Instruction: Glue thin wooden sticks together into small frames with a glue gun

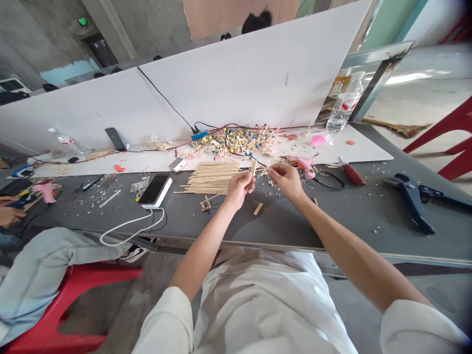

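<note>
Between the thumb and fingers of my left hand [239, 188] is a small bundle of short wooden sticks [253, 167], held upright. My right hand [285, 181] is a little to the right of it, fingertips pinched together; what they hold, if anything, is too small to make out. On the table below lies another short stick piece [258, 209]. A small stick frame [206, 203] sits left of my left hand, in front of a row of long wooden sticks [214, 177]. Just beyond my right hand rests a pink glue gun [307, 166].
Behind the hands spreads a heap of stick pieces with coloured balls [239, 141]. Dark-handled cutters [409, 196] and a red-handled tool [354, 174] lie right. Left are a phone on a white block [156, 191] and its looping cable [127, 228]. A co-worker's hand [11, 215] shows far left.
</note>
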### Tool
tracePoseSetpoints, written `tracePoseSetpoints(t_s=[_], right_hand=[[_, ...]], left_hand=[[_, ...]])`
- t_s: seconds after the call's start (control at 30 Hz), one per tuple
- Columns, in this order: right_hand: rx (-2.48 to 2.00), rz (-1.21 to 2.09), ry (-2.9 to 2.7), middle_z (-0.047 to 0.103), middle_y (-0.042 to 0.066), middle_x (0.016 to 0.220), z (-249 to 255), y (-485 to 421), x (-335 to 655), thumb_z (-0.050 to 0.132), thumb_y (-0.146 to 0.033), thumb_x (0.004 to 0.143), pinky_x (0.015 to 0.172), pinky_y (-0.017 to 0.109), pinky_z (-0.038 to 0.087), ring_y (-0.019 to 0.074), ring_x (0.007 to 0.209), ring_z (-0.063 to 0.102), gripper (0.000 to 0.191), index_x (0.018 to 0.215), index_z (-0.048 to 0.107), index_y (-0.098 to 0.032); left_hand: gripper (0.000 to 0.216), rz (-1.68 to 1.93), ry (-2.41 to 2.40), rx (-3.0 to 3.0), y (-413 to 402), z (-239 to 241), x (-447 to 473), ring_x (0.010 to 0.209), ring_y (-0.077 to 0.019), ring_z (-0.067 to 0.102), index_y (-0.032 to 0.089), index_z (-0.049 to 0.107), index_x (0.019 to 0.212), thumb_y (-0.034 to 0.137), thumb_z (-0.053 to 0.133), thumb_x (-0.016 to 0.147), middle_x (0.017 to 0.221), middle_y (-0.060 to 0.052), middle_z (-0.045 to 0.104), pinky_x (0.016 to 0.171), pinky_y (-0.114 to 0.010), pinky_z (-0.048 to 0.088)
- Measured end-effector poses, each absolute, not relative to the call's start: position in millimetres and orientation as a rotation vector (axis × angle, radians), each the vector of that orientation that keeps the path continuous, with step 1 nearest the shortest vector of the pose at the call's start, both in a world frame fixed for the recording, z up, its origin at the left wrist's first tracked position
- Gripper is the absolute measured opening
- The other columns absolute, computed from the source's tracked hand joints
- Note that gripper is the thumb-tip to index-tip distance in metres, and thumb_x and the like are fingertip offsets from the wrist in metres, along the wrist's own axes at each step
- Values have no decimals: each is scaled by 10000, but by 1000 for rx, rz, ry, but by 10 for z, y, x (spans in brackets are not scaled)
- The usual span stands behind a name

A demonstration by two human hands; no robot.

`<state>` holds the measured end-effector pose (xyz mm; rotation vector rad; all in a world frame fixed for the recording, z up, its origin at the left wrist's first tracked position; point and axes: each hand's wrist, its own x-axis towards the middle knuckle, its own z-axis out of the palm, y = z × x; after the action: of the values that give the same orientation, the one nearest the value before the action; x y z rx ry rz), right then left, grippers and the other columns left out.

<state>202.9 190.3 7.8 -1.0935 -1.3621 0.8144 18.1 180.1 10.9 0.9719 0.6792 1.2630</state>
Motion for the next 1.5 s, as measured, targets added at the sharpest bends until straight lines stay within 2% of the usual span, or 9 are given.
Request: tracePoseSetpoints(t_s=[0.3, 0.53, 0.87, 1.1, 1.3, 1.5], right_hand=[[-1073, 670, -1598, 709, 49, 748, 115, 1714, 1832, 684, -470, 865, 533, 280, 377, 138, 573, 477, 319, 896, 764, -163], [-1057, 646, -1618, 713, 54, 761, 76, 1721, 1826, 656, -454, 892, 553, 283, 397, 148, 597, 498, 314, 910, 770, -161], [-1099, 632, -1642, 659, 36, 690, 139, 1696, 1852, 630, -454, 896, 543, 286, 366, 148, 578, 479, 293, 837, 727, -184], [-1085, 592, -1726, 652, 33, 682, 217, 1678, 1876, 606, -358, 877, 586, 294, 372, 148, 581, 496, 222, 783, 705, -184], [-1096, 611, -1693, 725, 55, 783, 167, 1698, 1862, 604, -348, 877, 597, 294, 405, 159, 609, 534, 238, 932, 759, -175], [-1096, 552, -1718, 734, 60, 784, 146, 1690, 1856, 588, -300, 866, 610, 294, 419, 170, 633, 570, 207, 871, 756, -179]], left_hand=[[514, 1341, 805, 1045, 1792, 65, 232, 499, -79, 539, 149, 702, 847, 553, 923, 619, 679, 23, 606, 443, -219, 337], [502, 1375, 878, 1190, 1801, 23, 233, 491, -100, 530, 149, 719, 866, 597, 865, 695, 560, 30, 578, 466, -227, 362], [396, 1338, 1037, 1496, 1783, 4, 176, 512, -127, 559, 177, 743, 932, 560, 763, 835, 594, 5, 630, 511, -242, 382], [313, 1406, 1029, 1604, 1752, 58, 175, 570, -122, 587, 179, 728, 819, 487, 781, 826, 776, -26, 669, 555, -244, 402], [262, 1392, 1038, 1679, 1742, 59, 173, 577, -127, 589, 181, 717, 842, 439, 722, 888, 762, -21, 649, 582, -249, 403], [221, 1389, 1066, 1626, 1739, 58, 182, 557, -117, 569, 183, 724, 813, 394, 788, 830, 782, -21, 670, 562, -246, 377]])
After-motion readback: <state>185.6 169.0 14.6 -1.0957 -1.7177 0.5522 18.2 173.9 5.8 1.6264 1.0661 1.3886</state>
